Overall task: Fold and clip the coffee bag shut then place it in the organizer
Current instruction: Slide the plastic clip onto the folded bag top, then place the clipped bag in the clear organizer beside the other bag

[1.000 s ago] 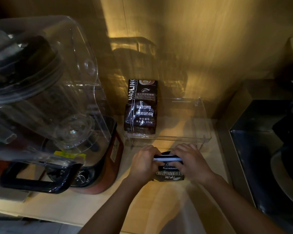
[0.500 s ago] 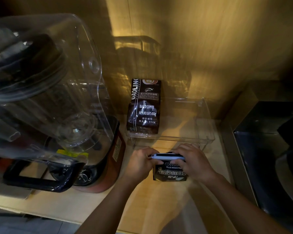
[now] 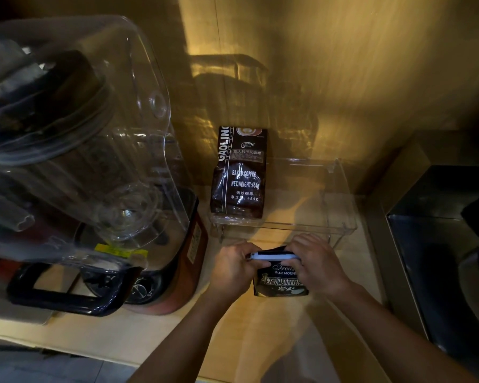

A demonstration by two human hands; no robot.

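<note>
The small dark coffee bag (image 3: pixel 281 280) stands on the wooden counter (image 3: pixel 150 335), just in front of the clear organizer (image 3: pixel 340 217). Its sides are hidden by both hands; its print is partly legible. A white clip (image 3: pixel 273 256) lies across the bag's top, both ends covered. 1 larger coffee bag (image 3: pixel 239 172) stands inside the organizer's left end. A blender (image 3: pixel 89 167) stands at left. The left hand (image 3: pixel 234 268) and right hand (image 3: pixel 320 265) are curled closed, pinching the clip ends.

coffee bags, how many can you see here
2. The tall Gaolin bag stands at the left end of the clear organizer. The small Blue Mountain bag sits on the counter before it, held by left hand and right hand.
</note>
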